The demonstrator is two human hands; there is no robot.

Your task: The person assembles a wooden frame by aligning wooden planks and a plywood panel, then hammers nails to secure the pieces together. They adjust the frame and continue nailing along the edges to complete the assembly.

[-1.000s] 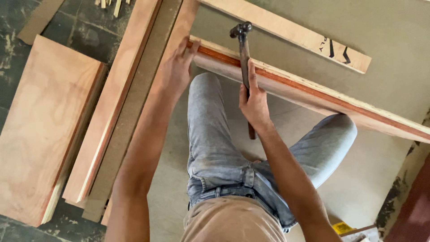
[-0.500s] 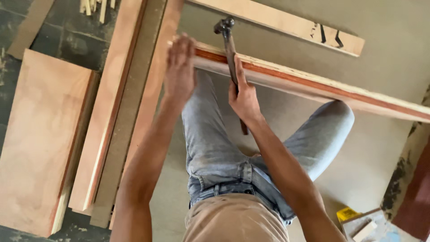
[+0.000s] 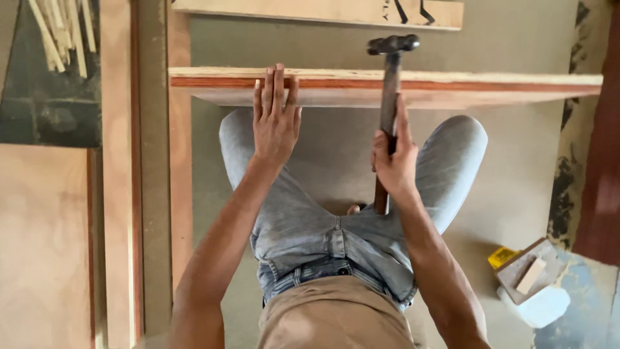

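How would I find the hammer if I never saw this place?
Look at the long plank lying across the knees of the person sitting on the floor. The right hand holds a hammer upright just in front of it. It is the only thing with a dark metal head on a thin handle.

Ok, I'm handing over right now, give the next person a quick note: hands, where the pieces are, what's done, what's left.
Left hand: flat, fingers over the near edge of the long plywood board lying across in front of the knees, steadying it.
Right hand: gripping the hammer mid-handle, head raised above the board's edge.
Another plank lies beyond; long strips run along the left.
Done: board positioned and held.
Left: no nail visible; the hammering along the edge seems still to do.
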